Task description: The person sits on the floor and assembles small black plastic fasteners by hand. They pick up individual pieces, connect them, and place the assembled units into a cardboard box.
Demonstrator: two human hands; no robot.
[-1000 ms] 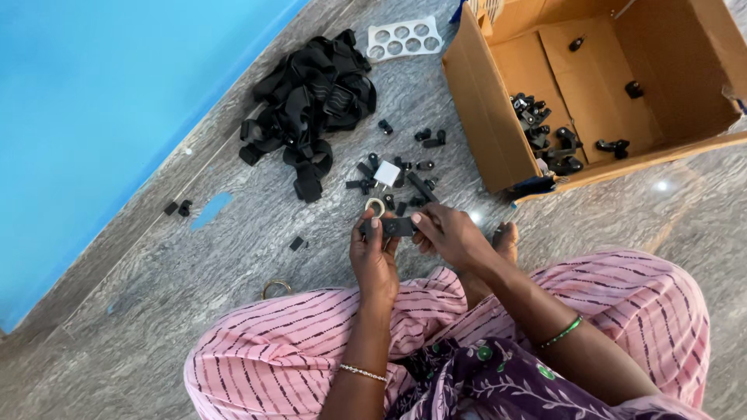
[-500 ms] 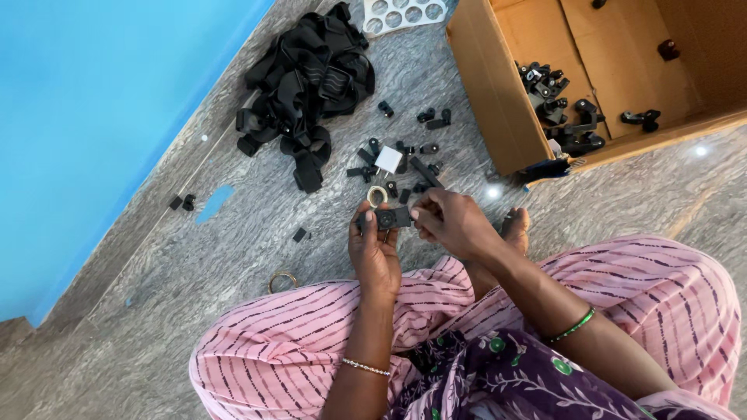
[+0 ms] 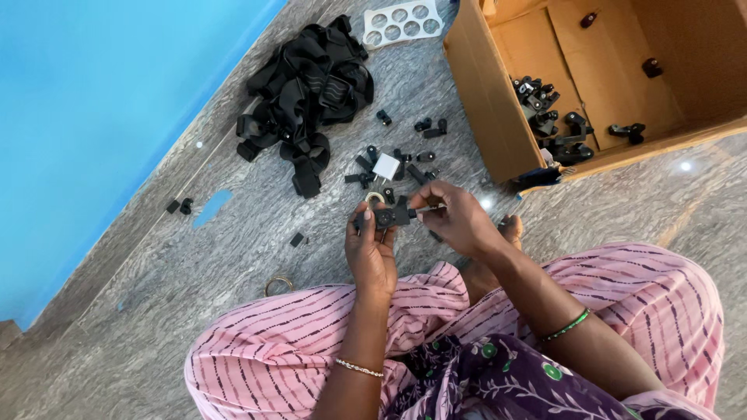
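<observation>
Two hands: both of yours meet at the centre of the frame, just above your knees in striped pink cloth.
Left hand [image 3: 372, 247]: your fingers are curled closed around a small black plastic part [image 3: 391, 215], thumb and fingertips pinching its left end.
Right hand [image 3: 457, 220]: your fingers are drawn together on the right end of the same part, where a thin pin-like piece sticks out; what exactly they pinch is too small to tell.
Black part: held in the air between the two hands, clear of the floor, just below the scatter of loose pieces.
Loose pieces [image 3: 405, 159]: many small black bits lie on the grey stone floor [image 3: 233, 257] just above your hands, with one small white block [image 3: 386, 166] among them.
Strap pile [image 3: 307, 97]: a heap of black straps sits in the upper middle of the frame, left of the loose pieces.
White tray [image 3: 401, 21]: a flat tray with round holes lies at the top edge, above the strap pile.
Cardboard box [image 3: 498, 117]: open, in the upper right of the frame, with a cluster of black parts [image 3: 548, 117] in its bottom.
Ring [image 3: 278, 285]: a small metal ring lies on the floor in the lower left, near your left knee.
Wall [image 3: 85, 117]: bright blue, filling the upper left of the frame.
</observation>
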